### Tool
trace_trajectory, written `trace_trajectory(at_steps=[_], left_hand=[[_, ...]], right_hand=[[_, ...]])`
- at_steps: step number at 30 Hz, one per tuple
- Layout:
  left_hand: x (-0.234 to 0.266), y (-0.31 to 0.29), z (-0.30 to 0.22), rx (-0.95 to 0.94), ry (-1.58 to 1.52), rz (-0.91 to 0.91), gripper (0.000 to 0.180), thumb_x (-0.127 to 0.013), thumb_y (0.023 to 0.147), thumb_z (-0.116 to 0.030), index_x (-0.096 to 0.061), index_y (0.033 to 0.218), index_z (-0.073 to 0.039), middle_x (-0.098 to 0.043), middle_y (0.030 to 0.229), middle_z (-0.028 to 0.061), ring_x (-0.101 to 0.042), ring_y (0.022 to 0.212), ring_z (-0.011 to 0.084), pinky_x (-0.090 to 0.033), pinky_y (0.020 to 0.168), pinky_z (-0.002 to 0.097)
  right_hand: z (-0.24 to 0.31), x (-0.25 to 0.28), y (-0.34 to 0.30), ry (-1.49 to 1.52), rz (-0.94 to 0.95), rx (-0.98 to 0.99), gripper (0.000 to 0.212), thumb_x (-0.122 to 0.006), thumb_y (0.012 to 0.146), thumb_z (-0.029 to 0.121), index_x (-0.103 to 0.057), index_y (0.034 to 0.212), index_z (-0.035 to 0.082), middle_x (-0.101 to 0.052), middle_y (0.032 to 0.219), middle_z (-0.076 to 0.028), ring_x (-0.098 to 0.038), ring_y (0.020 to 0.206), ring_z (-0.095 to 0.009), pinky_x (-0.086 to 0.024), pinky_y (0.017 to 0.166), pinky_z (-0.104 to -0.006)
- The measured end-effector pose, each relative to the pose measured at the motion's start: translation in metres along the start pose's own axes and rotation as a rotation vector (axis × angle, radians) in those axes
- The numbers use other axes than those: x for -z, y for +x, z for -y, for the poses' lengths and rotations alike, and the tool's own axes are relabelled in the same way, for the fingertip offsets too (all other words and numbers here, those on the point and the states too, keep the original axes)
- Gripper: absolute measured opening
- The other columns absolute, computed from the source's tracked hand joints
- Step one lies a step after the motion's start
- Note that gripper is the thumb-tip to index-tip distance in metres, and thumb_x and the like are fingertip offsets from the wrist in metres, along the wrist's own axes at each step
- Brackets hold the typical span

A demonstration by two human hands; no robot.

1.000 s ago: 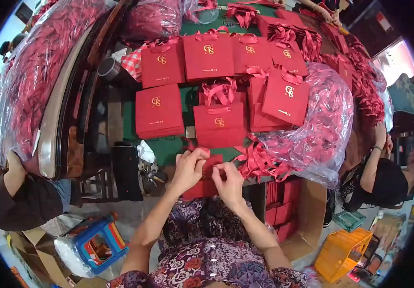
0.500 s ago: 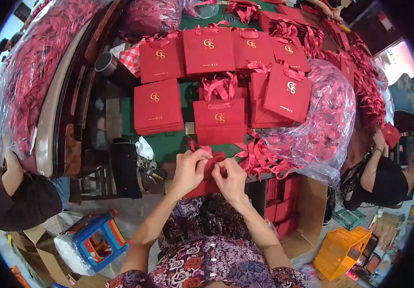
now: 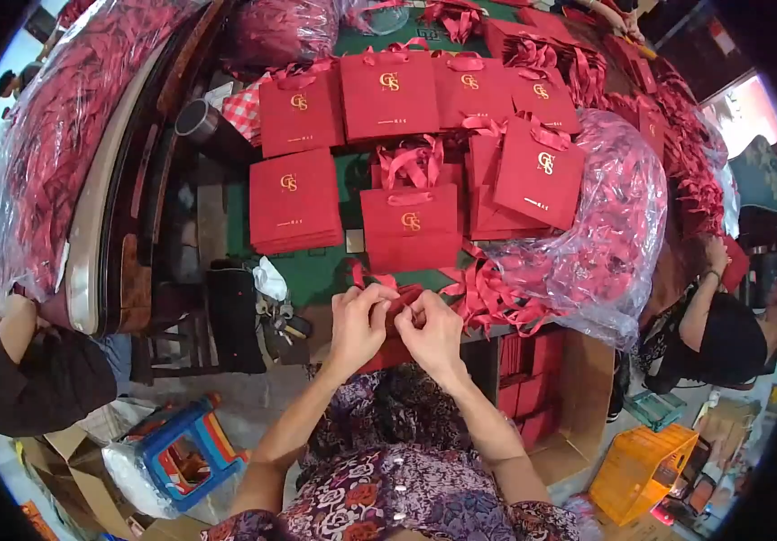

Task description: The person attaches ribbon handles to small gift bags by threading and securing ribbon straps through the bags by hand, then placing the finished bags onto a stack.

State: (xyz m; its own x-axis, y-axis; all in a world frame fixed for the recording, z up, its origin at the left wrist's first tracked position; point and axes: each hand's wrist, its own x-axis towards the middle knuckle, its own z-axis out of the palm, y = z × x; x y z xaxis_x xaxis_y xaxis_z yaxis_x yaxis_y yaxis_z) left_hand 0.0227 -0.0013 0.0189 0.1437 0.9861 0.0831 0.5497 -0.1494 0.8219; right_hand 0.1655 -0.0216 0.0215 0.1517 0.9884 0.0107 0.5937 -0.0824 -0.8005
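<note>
At the table's near edge my left hand (image 3: 358, 330) and my right hand (image 3: 432, 337) meet over a red paper gift bag (image 3: 383, 357). Both are closed, thumbs and forefingers pinching at its upper edge. Much of this bag is hidden behind my fingers, and whether they also grip a ribbon does not show. Just beyond stands another red gift bag (image 3: 411, 236) with a gold emblem and ribbon handles. Loose red ribbons (image 3: 489, 296) lie to the right of my right hand, beside a clear plastic sack of ribbons (image 3: 618, 216).
A stack of flat red bags (image 3: 294, 203) and several upright bags occupy the green tabletop (image 3: 316, 275). A dark tumbler (image 3: 201, 122) is at left. Below right are a cardboard box (image 3: 578, 406) with red bags and an orange crate (image 3: 643, 469). People work on both sides.
My right hand's fingers have curled in and shifted slightly at the bag's top edge. My left hand keeps its pinch nearly unmoved. The person at right has lowered the red piece slightly.
</note>
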Motion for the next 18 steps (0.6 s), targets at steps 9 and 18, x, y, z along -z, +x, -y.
trace_trajectory(at_steps=[9,18], left_hand=[[0.005,0.002,0.0,-0.008,0.04,0.073,0.012,-0.062,0.087,-0.005,-0.069,0.096,-0.01,-0.07,0.089,0.0043,-0.061,0.084,0.0279,-0.041,0.085,0.0411],[0.002,0.001,0.012,0.078,-0.073,0.143,0.01,-0.067,0.087,-0.015,-0.068,0.095,-0.008,-0.072,0.087,0.005,-0.063,0.088,0.0266,-0.041,0.086,0.0419]], right_hand=[[-0.016,-0.006,0.003,-0.067,-0.023,0.325,0.021,-0.07,0.076,0.003,-0.05,0.082,0.003,-0.054,0.076,-0.015,-0.059,0.069,-0.034,-0.048,0.056,-0.0447],[-0.017,0.002,-0.003,-0.076,0.088,0.197,0.016,-0.072,0.086,0.013,-0.06,0.092,0.005,-0.063,0.082,-0.013,-0.065,0.071,-0.035,-0.052,0.06,-0.0455]])
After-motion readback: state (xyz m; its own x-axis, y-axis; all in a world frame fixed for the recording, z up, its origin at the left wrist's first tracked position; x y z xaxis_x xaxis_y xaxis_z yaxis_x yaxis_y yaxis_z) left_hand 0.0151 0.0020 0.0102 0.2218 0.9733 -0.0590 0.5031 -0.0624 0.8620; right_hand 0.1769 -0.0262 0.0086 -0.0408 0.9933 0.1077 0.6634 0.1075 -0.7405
